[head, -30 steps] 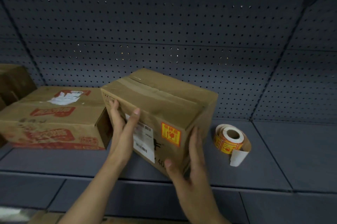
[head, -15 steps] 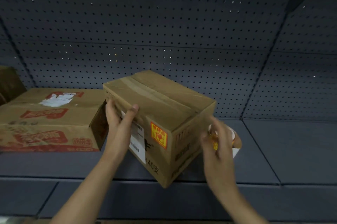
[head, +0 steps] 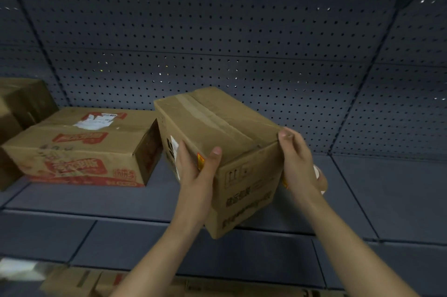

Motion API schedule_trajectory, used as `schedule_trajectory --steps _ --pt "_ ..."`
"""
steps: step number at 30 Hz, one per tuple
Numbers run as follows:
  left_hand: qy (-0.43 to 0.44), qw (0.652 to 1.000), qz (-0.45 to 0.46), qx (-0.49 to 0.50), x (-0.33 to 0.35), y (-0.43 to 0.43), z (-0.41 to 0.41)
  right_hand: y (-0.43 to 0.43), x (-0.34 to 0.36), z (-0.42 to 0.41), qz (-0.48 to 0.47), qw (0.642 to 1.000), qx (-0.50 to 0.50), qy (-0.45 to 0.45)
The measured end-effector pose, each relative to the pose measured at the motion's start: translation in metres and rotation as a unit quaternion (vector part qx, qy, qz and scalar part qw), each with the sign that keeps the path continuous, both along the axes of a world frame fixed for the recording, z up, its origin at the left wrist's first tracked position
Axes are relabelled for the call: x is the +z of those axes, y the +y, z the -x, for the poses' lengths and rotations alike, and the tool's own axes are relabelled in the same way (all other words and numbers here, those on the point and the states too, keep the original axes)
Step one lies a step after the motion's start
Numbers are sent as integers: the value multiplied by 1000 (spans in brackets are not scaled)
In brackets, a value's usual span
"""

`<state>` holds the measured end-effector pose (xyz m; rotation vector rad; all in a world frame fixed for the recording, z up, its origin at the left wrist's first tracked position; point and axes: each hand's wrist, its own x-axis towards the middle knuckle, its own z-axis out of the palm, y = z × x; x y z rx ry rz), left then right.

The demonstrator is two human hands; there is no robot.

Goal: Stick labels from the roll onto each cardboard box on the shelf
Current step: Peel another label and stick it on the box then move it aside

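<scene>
A taped brown cardboard box (head: 217,127) stands on the grey shelf (head: 96,200), turned so one corner points toward me. My left hand (head: 196,170) holds its left face, thumb on the front corner edge, half covering a yellow-red label (head: 200,160) stuck there. My right hand (head: 296,161) grips the box's right top corner. The label roll (head: 320,179) lies on the shelf behind my right hand and is mostly hidden.
A wide flat carton with red print (head: 79,146) lies to the left, close to the held box. Another brown box (head: 21,103) stands at the far left. Perforated grey back panels close the shelf. More cardboard (head: 79,279) shows below the shelf edge.
The box has been turned clockwise, so the labelled face now looks left. My right hand moved from the box's front bottom corner to its right top corner, in front of the roll.
</scene>
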<state>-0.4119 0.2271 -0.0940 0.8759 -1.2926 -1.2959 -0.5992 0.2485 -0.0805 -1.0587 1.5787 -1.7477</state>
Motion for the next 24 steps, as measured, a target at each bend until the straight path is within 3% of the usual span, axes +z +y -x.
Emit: schedule_trajectory --steps 8,11,18,21,24 --pt "29 995 -28 -91 6 -32 -27 45 -15 -36 85 995 -29 53" --pt "35 991 -66 -115 14 -47 -36 54 -30 -47 69 993 -30 88" --pt "-47 990 -107 81 19 -83 -56 62 -42 -71 42 983 37 172" --pt "-69 983 -58 158 8 -73 -64 56 -38 -60 76 984 31 157" --pt "-66 982 9 178 6 -37 -62 39 -34 -30 78 990 -37 112"
